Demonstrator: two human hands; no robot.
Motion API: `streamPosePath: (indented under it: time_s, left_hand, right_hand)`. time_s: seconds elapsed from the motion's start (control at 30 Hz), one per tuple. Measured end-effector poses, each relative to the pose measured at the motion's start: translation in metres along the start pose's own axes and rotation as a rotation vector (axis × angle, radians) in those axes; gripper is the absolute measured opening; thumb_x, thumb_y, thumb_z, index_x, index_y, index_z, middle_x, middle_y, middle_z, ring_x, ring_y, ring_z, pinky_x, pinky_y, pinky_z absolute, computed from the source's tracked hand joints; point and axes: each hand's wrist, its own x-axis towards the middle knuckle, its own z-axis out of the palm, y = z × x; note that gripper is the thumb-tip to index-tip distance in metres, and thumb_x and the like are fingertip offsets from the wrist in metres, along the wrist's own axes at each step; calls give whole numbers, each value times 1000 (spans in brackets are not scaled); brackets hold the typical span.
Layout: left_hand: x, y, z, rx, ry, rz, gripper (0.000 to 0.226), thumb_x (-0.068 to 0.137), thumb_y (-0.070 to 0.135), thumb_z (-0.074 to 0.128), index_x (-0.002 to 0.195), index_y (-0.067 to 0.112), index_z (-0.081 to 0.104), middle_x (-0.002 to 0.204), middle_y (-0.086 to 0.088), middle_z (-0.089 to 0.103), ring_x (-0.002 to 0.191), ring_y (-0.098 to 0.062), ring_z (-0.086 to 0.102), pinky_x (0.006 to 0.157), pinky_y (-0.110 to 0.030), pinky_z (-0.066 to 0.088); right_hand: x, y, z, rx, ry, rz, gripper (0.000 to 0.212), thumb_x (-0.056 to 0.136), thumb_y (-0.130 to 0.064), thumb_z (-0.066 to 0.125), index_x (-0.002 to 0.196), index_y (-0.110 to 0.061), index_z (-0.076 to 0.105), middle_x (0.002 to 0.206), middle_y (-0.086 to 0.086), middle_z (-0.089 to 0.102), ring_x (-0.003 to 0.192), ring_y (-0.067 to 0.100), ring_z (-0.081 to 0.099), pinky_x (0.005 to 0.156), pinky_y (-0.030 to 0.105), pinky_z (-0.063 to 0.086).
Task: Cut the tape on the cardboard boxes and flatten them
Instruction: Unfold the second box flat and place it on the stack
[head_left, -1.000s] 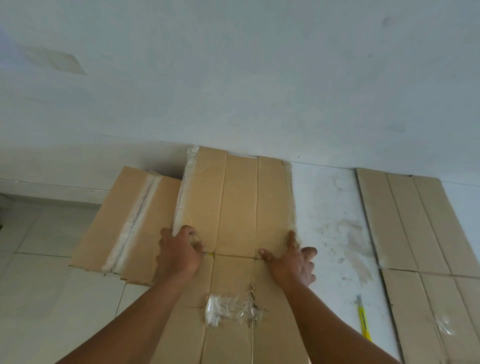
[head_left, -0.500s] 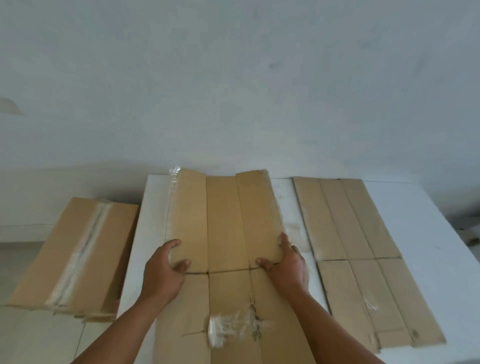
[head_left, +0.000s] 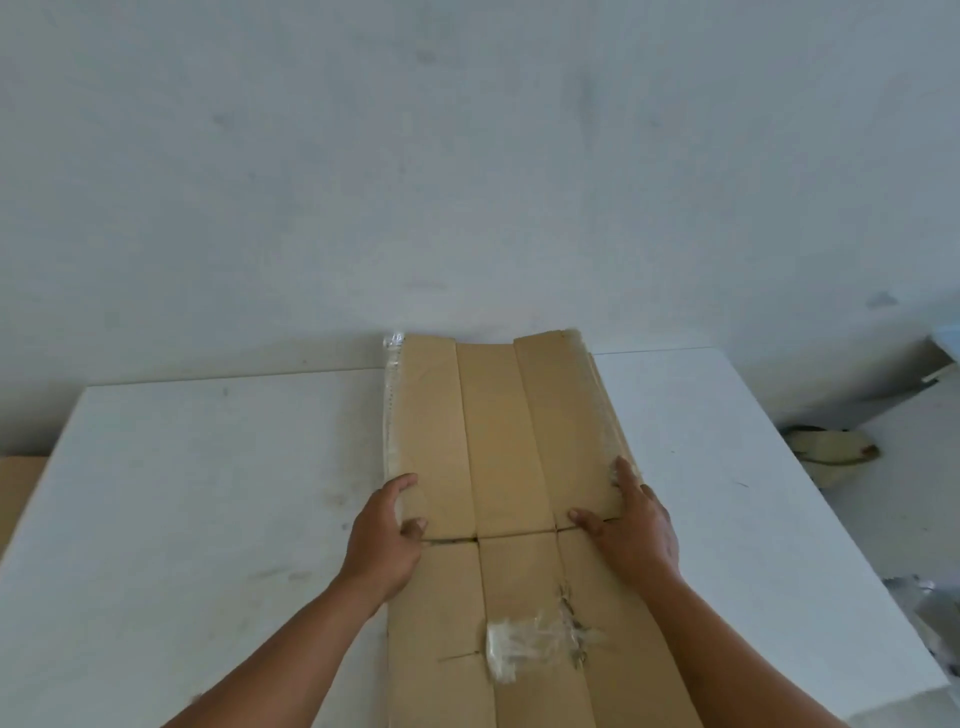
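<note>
Box: the flattened cardboard box (head_left: 498, 447) lies along the middle of the white table (head_left: 208, 493).
Left hand (head_left: 387, 530): your fingers curl round its left edge.
Right hand (head_left: 631, 525): your fingers lie straight, pressing its right edge.

Tan cardboard (head_left: 493, 441), lined by darker folds into three long strips, fills the centre of the frame. Clear tape (head_left: 524, 644), crumpled to a milky white, glints at lower centre; more clear film edges the sheet's left side. The table (head_left: 208, 493) is white, smudged with faint grey marks at left. The wall (head_left: 467, 156) across the upper frame is pale grey-white, mottled with dim darker blotches. A tan piece (head_left: 18, 483) shows at far left.
</note>
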Motion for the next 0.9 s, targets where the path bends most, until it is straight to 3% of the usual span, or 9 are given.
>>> streamPosePath:
  time_s: [0.13,0.33,0.43,0.5,0.6,0.63,0.73,0.8,0.9]
  left_hand:
    - [10,25,51,9,-12,-23,58,96,13,65,146,32,44,150,-2,48,134,-21,47,100,-20,33]
    - [21,47,92,2,-26,-11,78,95,8,66,156,37,25,159,0,38,144,-19,39,107,-20,31]
    - [21,58,100,-27,-21,48,91,95,6,66,159,39,11,159,7,31,133,10,33,95,4,25]
    - [20,66,105,-57,-21,132,93,94,3,66,158,42,11,158,14,25,125,26,31,90,9,25]
    - [19,72,113,-54,8,251,91,93,1,67,157,44,19,158,32,22,132,-15,54,98,-4,40]
    - [19,71,115,-57,18,272,89,92,1,67,156,45,22,155,38,23,133,-19,55,102,-9,42]
    - [23,57,117,-37,55,251,85,92,2,69,155,40,27,156,31,29,141,-10,44,113,-20,38]
    - [29,44,115,13,92,180,84,90,3,70,156,34,28,157,20,31,145,-7,35,116,-15,28]
    - [39,28,108,16,106,54,83,90,2,71,156,30,30,157,10,37,146,-14,36,115,-23,30]
  right_hand:
    - [34,48,-12,3,-13,33,100,74,-66,70,153,-37,16,132,-3,53,120,26,54,89,41,51]
    - [59,86,-15,50,19,49,95,75,-63,72,150,-36,19,128,-1,55,116,28,56,88,42,50]
    - [60,95,-21,71,75,62,93,77,-60,71,152,-35,22,129,0,54,118,29,55,90,43,49]
    - [62,98,-28,86,151,66,86,80,-54,71,151,-33,27,130,3,54,118,31,55,92,45,48]
    - [63,104,-39,141,272,69,78,81,-43,74,147,-30,34,135,2,54,121,32,54,94,46,46]
    - [63,106,-41,161,292,67,77,80,-40,75,146,-29,35,137,1,54,123,31,53,95,46,45]
    - [63,104,-38,182,277,41,78,79,-39,76,145,-27,36,141,0,52,125,29,53,97,45,45]
    - [67,95,-32,185,234,-3,78,78,-41,76,144,-30,35,139,-2,52,123,27,54,95,44,46]
    - [73,82,-20,197,147,-70,74,79,-46,74,140,-36,34,134,-5,52,118,23,56,93,41,48]
